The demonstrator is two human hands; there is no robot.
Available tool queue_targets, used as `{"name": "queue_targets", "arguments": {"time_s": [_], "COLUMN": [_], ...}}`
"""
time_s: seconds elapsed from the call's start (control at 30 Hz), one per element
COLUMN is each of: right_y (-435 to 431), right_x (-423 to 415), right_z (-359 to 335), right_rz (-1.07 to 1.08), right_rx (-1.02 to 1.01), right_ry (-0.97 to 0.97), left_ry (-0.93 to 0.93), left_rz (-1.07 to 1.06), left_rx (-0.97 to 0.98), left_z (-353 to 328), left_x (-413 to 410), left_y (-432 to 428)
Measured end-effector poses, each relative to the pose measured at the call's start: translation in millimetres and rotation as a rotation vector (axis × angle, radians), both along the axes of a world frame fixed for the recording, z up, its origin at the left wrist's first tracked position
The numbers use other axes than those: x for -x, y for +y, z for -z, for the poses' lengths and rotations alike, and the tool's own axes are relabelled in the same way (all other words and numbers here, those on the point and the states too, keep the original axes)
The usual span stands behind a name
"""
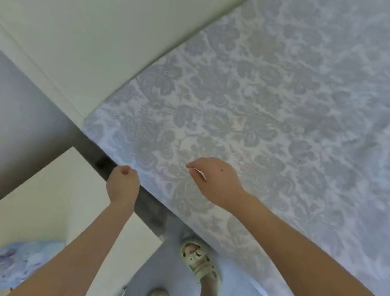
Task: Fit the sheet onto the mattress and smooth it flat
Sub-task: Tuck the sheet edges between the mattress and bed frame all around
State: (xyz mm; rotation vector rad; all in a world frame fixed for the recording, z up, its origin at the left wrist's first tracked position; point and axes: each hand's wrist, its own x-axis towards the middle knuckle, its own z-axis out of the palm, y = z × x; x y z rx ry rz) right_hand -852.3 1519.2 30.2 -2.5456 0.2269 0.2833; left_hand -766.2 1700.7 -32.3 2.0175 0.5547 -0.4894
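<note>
A pale blue-grey floral sheet (274,96) lies flat over the mattress and fills the right and upper part of the view. Its near left corner sits by the cream headboard panel (82,12). My left hand (122,184) curls over the near edge of the sheet close to that corner, thumb on top and fingers hidden underneath. My right hand (217,180) hovers over the top surface a little to the right, fingers curled, pinching a small white scrap (198,173). I cannot tell whether it is a tag or paper.
A dark bed frame rail (99,157) shows below the mattress corner. A white bedside unit (50,201) stands left of me with a crumpled blue-lilac fabric bundle (17,262) on it. My sandalled feet (199,257) stand on the grey floor next to the bed.
</note>
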Motion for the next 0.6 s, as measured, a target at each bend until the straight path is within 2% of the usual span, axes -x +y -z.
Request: {"name": "queue_targets", "arguments": {"time_s": [0.23, 0.37, 0.53, 0.6], "right_y": [19.2, 30.2, 58.1, 65.8], "right_x": [-143.7, -207.2, -279.1, -299.4], "right_z": [22.2, 47.9, 84.2, 102.7], "right_rz": [-0.397, -0.542, -0.702, -0.713], "right_rx": [0.053, 0.072, 0.127, 0.193], "right_ry": [-0.138, -0.218, -0.183, -0.149], "left_ry": [0.110, 0.170, 0.183, 0.206], "left_rz": [-0.407, -0.639, -0.751, -0.796], "left_rx": [0.153, 0.280, 0.451, 0.612], "left_z": [12.7, 29.0, 49.1, 58.0], "left_x": [-73.5, -115.5, -148.2, -156.1], "left_y": [5.2, 0.1, 5.9, 9.0]}}
